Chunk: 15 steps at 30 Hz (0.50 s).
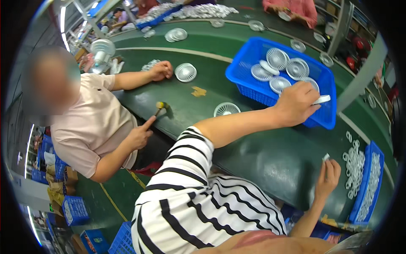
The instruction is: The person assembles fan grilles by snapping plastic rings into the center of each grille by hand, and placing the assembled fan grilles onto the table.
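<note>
My left hand (298,103) is closed on a white round fan grille (322,100), seen nearly edge-on, over the near right side of a blue plastic basket (247,91). Several more white fan grilles (297,68) lie inside that basket. Low on the right, my right hand (328,177) pinches a small white piece (325,157) between its fingertips, above the dark green worktable (270,165). Just beyond this hand lies a pile of small white ring-shaped parts (354,167). Another fan grille (227,109) rests on the table behind my left forearm, which partly covers it.
A blue tray (359,211) of small pale parts stands at the right. On the left a co-worker (97,118) holds a yellow-headed hammer (160,106), near a loose grille (185,72). Behind the basket runs a green conveyor (203,38) with more grilles. A post (363,84) rises at right.
</note>
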Motion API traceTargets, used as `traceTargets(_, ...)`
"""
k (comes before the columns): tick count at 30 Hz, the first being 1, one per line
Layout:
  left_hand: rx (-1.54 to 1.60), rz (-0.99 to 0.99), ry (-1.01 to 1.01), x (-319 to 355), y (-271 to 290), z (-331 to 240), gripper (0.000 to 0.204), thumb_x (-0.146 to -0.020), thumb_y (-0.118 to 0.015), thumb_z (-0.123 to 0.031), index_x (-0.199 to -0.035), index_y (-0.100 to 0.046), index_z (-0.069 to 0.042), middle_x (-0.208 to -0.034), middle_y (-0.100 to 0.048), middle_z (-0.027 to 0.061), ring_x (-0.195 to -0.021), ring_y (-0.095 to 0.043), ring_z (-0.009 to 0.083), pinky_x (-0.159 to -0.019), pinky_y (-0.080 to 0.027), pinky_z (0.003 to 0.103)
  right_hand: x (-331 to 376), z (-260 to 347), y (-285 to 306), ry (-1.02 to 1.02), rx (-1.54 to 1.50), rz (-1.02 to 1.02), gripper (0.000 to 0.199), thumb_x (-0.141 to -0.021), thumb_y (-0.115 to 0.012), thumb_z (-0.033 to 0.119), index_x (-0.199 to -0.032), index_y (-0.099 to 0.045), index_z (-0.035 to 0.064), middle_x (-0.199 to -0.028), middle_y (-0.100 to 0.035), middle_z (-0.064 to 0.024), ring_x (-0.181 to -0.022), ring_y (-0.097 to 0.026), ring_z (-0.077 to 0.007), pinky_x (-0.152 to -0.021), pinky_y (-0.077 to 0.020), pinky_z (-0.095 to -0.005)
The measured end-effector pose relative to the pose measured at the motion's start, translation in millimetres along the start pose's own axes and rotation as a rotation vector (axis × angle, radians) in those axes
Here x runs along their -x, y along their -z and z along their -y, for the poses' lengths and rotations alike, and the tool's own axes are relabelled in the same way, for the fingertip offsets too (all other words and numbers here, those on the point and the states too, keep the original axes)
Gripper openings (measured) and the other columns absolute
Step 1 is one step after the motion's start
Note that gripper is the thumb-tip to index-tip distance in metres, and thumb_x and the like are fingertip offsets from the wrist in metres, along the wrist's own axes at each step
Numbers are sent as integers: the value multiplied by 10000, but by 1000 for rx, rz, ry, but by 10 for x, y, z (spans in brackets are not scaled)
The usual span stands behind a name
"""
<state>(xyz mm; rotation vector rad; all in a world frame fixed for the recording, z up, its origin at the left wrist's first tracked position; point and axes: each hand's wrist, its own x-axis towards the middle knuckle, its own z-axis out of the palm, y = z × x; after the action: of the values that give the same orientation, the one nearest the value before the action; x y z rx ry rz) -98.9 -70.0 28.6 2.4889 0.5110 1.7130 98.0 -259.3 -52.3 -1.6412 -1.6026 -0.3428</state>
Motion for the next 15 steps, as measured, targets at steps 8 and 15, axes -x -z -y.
traceTargets(8,795,16,822,682,148,-506,165,-914,-593,-179,-944,-537,-26,-801,-522,21,-718,-473,98,-637,-417,259,-392,832,-61,263,-204,-206,254,-616,-751,-32,-840,-651,34,-815,-608,-88,-693,-574,-258,-593,-457,-333)
traceTargets(15,928,177,879,828,143,-675,245,-979,-491,-244,-1084,-481,-23,-910,-557,18,-810,-497,68,-731,-442,220,-310,863,-153,272,-175,-229,214,-629,-747,12,-816,-657,65,-786,-606,-36,-666,-565,-214,-562,-458,-295)
